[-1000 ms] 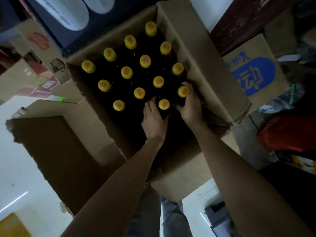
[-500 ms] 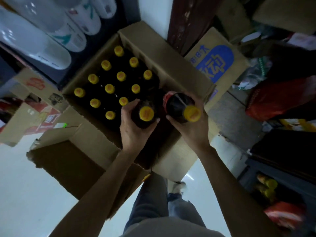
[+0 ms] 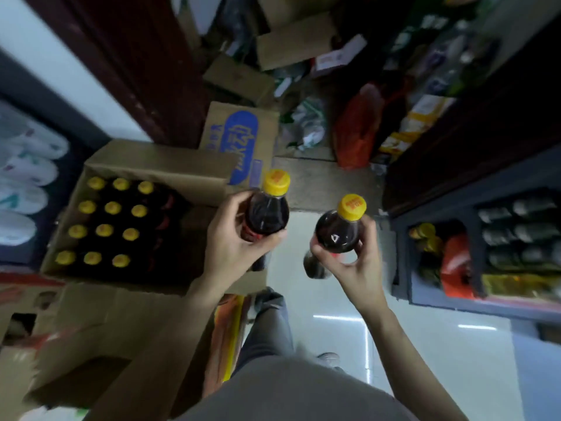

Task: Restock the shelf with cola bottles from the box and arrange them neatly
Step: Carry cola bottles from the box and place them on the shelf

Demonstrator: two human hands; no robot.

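Observation:
My left hand (image 3: 233, 241) grips a dark cola bottle (image 3: 267, 211) with a yellow cap, lifted clear of the box. My right hand (image 3: 355, 262) grips a second yellow-capped cola bottle (image 3: 338, 232) over the white floor. The open cardboard box (image 3: 158, 161) stands at the left with several yellow-capped cola bottles (image 3: 104, 230) still upright in rows. At the right a dark grey shelf (image 3: 403, 259) holds a few yellow-capped bottles (image 3: 425, 235) and rows of dark cans or bottles.
A cardboard box with a blue label (image 3: 239, 141) leans behind the open box. A red bag (image 3: 355, 129), loose cartons and clutter fill the back. A dark wooden post (image 3: 145, 71) rises behind the box. White packs (image 3: 27, 183) sit at far left. More cardboard (image 3: 100, 323) lies at lower left.
Both hands have lifted a bottle each out of the box and carried them rightward, away from the box toward the shelf. The view has swung right.

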